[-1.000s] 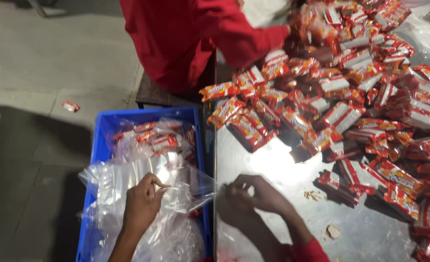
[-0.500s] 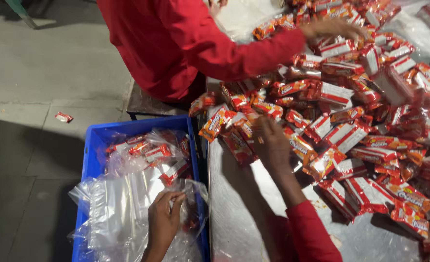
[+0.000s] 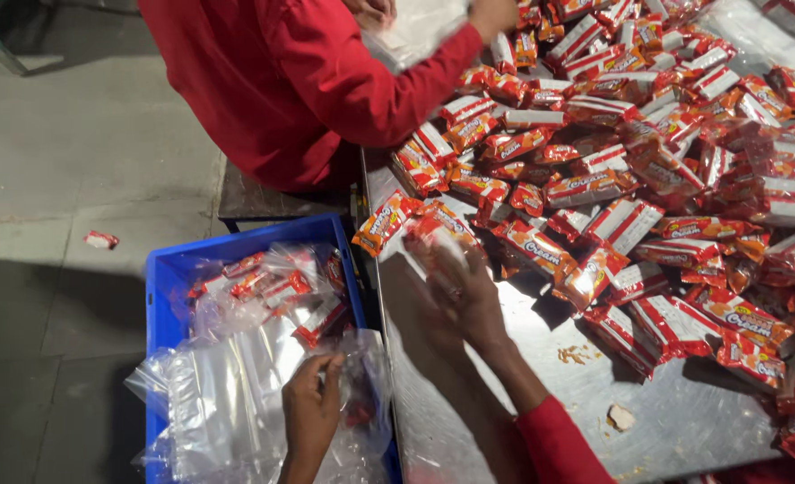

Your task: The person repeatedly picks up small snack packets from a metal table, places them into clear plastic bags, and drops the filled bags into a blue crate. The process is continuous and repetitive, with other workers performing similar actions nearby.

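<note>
Left hand [image 3: 312, 408], lower centre-left of the frame, fingers curled, pinching the edge of a clear plastic bag [image 3: 227, 403] that lies over the blue crate [image 3: 169, 278]. The crate sits on the floor just beside the table edge and holds more clear bags filled with red snack packets [image 3: 263, 287].

Right hand [image 3: 464, 291], centre of the frame, blurred, reaches over the metal table [image 3: 505, 403] with fingers spread fairly wide. It touches a red-and-white snack packet [image 3: 438, 229] at the near edge of the pile; cannot tell if it grips it. Red sleeve shows at the wrist, lower centre.

The pile of snack packets [image 3: 648, 179] fills the upper right and right side of the frame, spread across the table. Crumbs [image 3: 577, 354] and a small pale scrap [image 3: 621, 417] lie on the bare metal in the lower right.

A co-worker in a red top [image 3: 281, 90] sits at upper centre, a hand [image 3: 491, 13] holding a clear bag [image 3: 415, 31] over the pile. One stray packet [image 3: 101, 239] lies on the grey floor at left.
</note>
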